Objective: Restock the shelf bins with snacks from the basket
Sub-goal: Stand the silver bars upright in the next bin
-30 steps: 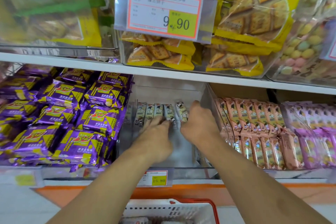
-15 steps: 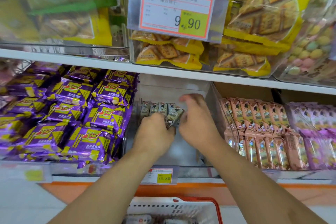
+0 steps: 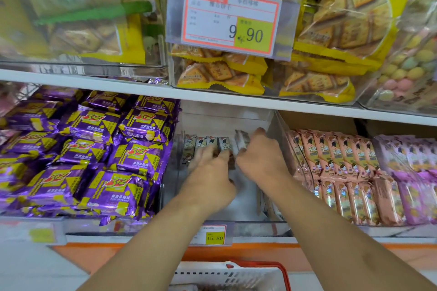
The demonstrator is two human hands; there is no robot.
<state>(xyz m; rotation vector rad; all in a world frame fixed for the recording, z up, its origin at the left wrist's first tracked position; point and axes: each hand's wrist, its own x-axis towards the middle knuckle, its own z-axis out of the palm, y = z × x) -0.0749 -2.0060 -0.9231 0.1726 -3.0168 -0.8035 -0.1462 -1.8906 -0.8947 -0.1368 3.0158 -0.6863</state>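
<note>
Head view of a shop shelf unit with two white shelf boards and an orange strip along its lower front. Upper shelf [image 3: 142, 92]: clear bins of yellow biscuit bags [image 3: 222, 73] and, at far right, a bag of pastel round sweets [image 3: 402, 73]; a price tag [image 3: 230, 17] reading 9.90 hangs in front. Lower shelf, left to right: a heap of purple snack packs [image 3: 87, 149], a clear centre bin [image 3: 272, 130], rows of pink snack bars [image 3: 343, 160] and lilac ones [image 3: 416, 172]. A small tag [image 3: 212, 234] reading 15.80 sits on the shelf edge below the centre bin.

Both hands reach into the centre bin, which is largely bare. A short row of grey-brown snack bars [image 3: 205, 143], each printed with a cartoon figure, stands upright against the back left of the bin. The left hand [image 3: 210, 177] rests on the row's front, fingers curled over the bars, though motion blur hides the exact grip. The right hand [image 3: 262, 160] pinches one more bar [image 3: 241, 139], tilted, just right of the row.

Bottom centre: the rim of a white basket [image 3: 224, 274] with a red handle [image 3: 281, 271], directly below the arms; its contents are mostly out of frame.
</note>
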